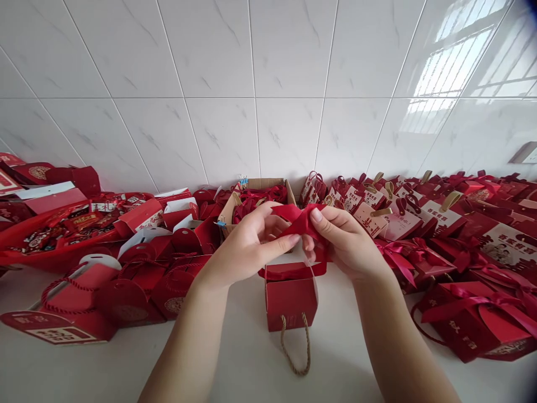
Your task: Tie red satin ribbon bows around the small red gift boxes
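Note:
My left hand [247, 246] and my right hand [342, 240] meet above a small red gift box [291, 299] on the white table. Both pinch a red ribbon [298, 219] that loops up from the box's top. The fingers of both hands are closed on the ribbon's folds. A beige rope handle [296, 347] hangs from the box toward me.
An open cardboard box [255, 193] holding red ribbons stands behind my hands by the tiled wall. Folded and flat red boxes [138, 263] and a red bag of sweets [54, 235] lie to the left. Several ribbon-tied boxes [461, 268] crowd the right.

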The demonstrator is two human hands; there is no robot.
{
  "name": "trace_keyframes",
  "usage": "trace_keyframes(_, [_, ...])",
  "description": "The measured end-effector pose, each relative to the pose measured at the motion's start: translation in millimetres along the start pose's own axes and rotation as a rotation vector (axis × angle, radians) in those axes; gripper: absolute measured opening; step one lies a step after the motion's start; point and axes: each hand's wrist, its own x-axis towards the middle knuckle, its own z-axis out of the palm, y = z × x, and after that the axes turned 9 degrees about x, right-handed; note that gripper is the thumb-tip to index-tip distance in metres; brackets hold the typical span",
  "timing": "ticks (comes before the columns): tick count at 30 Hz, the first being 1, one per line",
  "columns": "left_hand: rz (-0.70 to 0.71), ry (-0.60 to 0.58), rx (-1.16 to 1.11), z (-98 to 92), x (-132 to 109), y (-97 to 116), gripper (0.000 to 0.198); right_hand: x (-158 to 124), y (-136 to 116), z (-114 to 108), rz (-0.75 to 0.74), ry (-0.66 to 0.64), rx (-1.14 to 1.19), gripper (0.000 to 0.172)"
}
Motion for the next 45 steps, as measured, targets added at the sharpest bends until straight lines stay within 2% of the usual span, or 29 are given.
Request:
trace_keyframes(3, [0.004,-0.068,0.006,-3.7,2.7,-3.0,0.013,-0.6,1.0,-3.9,-0.002,-0.082,-0.030,0.037])
trace_keyframes(5, [-0.018,-0.082,0.039,-5.2,4.8,-4.6,0.012,-2.0,-0.6,-6.6,0.011,-0.143,-0.088,0.036])
trace_keyframes(11, [-0.097,-0.028,0.182,-7.8,6.0,-6.1,0.011,-8.4,-14.3,-4.4,0.058,-0.207,-0.556,0.035])
trace_keyframes(16, [-0.066,0.015,0.318,-7.3,3.2,-5.7,0.009,-11.0,-14.3,2.4,-0.121,-0.135,-0.914,0.036])
trace_keyframes(20, [-0.066,0.024,0.329,-6.4,0.4,-5.1,0.012,-10.0,-9.6,4.4,-0.190,-0.044,-1.069,0.035])
trace_keyframes(25, [-0.060,-0.011,0.296,-7.4,-0.4,-6.6,0.019,-7.3,-7.0,1.6,-0.217,0.037,-1.088,0.033])
trace_keyframes(30, [-0.037,-0.008,0.372,-9.5,1.6,-11.3,0.025,-4.0,-4.8,-2.1,-0.248,0.072,-1.066,0.036])
trace_keyframes(38, [-0.001,0.200,0.365,-5.8,1.8,-15.0,0.023,-2.0,-5.0,-1.6,-0.270,0.109,-1.006,0.035])
trace_keyframes(45, [0.112,0.405,0.370,-4.5,1.0,-8.5,0.010,-2.2,-6.0,-2.9,-0.377,0.229,-0.833,0.029])
